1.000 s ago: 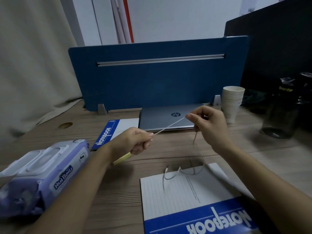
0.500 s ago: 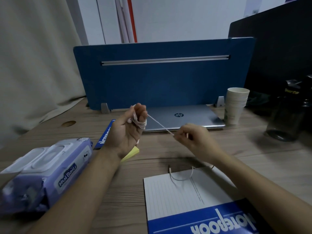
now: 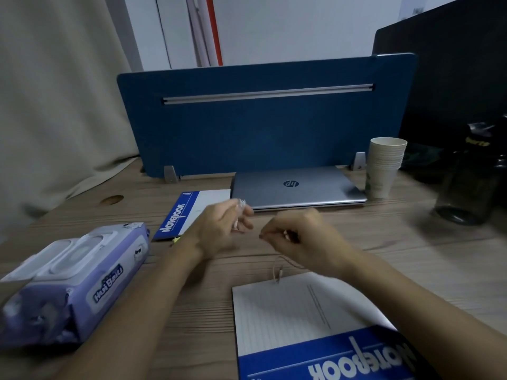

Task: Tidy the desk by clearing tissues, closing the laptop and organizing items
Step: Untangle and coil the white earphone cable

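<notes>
Both hands are closed on a thin white cable: the left hand (image 3: 225, 231) has turns of it wound round its fingers (image 3: 241, 208), and the right hand (image 3: 299, 237) pinches it between thumb and fingertips, the two hands near each other above the wooden desk (image 3: 411, 259); motion blur hides the stretch of cable between them. The cable's loose end (image 3: 277, 271) hangs below the right hand, its tip at the top edge of an open notebook (image 3: 296, 314) lying nearest the camera. From the head camera, the closed silver laptop (image 3: 296, 187) lies flat at the back of the desk against a blue divider panel (image 3: 260, 127), with a stack of paper cups (image 3: 384, 165) just beside its right end and a dark bottle (image 3: 472, 185) further right. A second notebook (image 3: 189, 209) lies left of the laptop, partly behind the left hand. A purple pack of wet wipes (image 3: 76, 281) rests at the left edge.
</notes>
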